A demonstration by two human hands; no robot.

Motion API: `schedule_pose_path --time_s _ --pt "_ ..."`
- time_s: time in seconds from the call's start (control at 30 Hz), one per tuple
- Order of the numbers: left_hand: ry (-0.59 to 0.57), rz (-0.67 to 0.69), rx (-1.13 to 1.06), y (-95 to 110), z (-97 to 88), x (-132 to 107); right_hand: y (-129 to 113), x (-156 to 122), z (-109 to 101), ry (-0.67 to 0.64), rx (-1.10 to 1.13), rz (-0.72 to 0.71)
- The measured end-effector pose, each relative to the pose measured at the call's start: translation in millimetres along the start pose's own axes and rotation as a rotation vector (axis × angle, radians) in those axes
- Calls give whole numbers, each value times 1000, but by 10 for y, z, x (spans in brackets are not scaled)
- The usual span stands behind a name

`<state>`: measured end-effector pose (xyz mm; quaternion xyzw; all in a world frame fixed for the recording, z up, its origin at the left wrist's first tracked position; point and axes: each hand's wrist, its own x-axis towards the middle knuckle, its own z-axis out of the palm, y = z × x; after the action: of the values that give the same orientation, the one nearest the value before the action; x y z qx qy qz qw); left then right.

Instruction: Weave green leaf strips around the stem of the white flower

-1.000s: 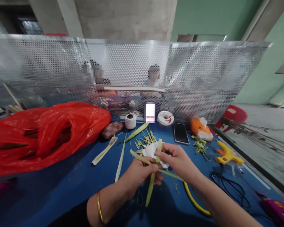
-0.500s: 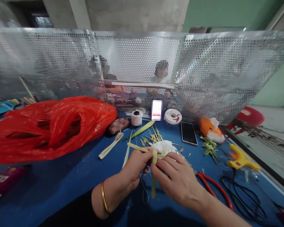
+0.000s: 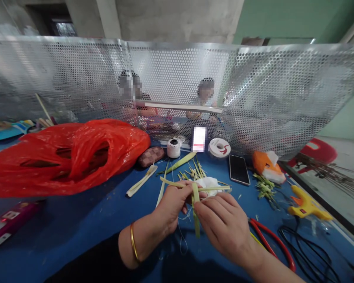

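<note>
My left hand (image 3: 172,206), with a gold bangle on its wrist, is closed on crossed pale green leaf strips (image 3: 195,196) just above the blue table (image 3: 76,220). My right hand (image 3: 224,226) pinches the same strips from the right, its fingers curled over the crossing point. One strip hangs down between the hands and another runs sideways toward a crumpled white tissue (image 3: 208,183). A thin thread (image 3: 181,239) dangles below the hands.
A red plastic bag (image 3: 61,157) fills the left. Loose leaf strips (image 3: 141,181), a thread spool (image 3: 174,147), tape roll (image 3: 219,147), phone (image 3: 239,169), orange pack (image 3: 267,167), yellow glue gun (image 3: 308,203), red-handled cutters (image 3: 271,239) and black cable (image 3: 309,247) lie around. People sit behind a perforated metal screen (image 3: 268,94).
The view has shifted left, so the hands sit lower and more central. My right hand has turned palm-down over the strips and moved close against my left hand.
</note>
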<state>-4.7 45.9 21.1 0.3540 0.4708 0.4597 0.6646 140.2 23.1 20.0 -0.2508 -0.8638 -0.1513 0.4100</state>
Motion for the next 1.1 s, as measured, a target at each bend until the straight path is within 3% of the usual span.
schedule_pose_path --time_s 0.17,0.37,0.63,0.83,0.9,1.03,1.1 --pt "-18 -114 -110 12 22 -15 -13 -118 96 -66 -11 -45" --pt "-36 -140 -182 -12 24 28 -21 -180 140 -119 -105 -103" --pt "-50 -132 -103 41 30 -29 -14 -120 117 -39 -78 -4" --pt "-189 13 -47 65 36 -71 94 -69 15 93 7 161" --pt "-238 79 4 49 27 -53 144 -75 -29 174 85 297" --pt "-462 303 304 39 2 -22 207 -64 -112 401 301 651" --pt "-492 418 426 59 -11 -32 217 -33 -140 461 392 746"
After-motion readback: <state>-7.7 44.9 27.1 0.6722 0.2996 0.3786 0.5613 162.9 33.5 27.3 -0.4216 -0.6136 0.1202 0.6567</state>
